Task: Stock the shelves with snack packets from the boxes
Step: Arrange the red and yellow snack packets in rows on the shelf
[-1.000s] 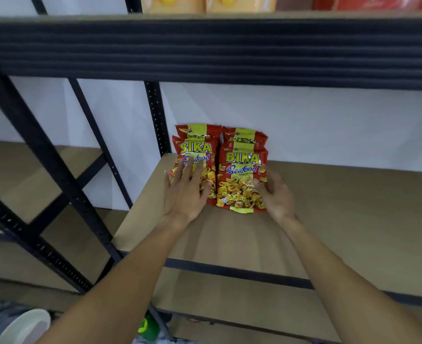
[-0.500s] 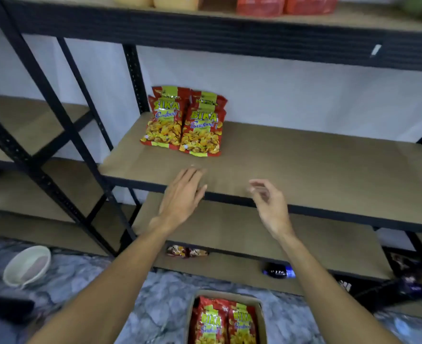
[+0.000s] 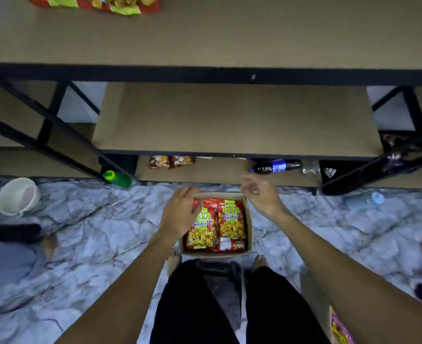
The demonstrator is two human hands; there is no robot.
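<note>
White bowl: stands on the marbled floor, well to the left of the box.
Stocked packets: red and yellow, lying flat at the left rear of the upper shelf and cut off by the top of the view.
Green bottle: lies on the floor by the bottom shelf's left front corner, at the foot of a black upright.
Small packets: two, side by side on the bottom shelf, left of centre, partly hidden under the front edge of the middle shelf.
Left hand: yours, palm down, fingers straight and close together, gripping nothing. It hovers over the box's far left corner and covers part of the left packet. Whether it touches that packet cannot be told.
Box: open cardboard, on the floor between the bottom shelf's front edge and your feet.
Snack packets: two lie face up, side by side, filling the box.
Right hand: yours, fingers loosely curled and slightly apart, holding nothing. It is raised over the box's far right corner.
Dark bottle: blue label, on its side on the bottom shelf, right of centre.
Black bag: white logo, at the bottom shelf's right end, blurred.
</note>
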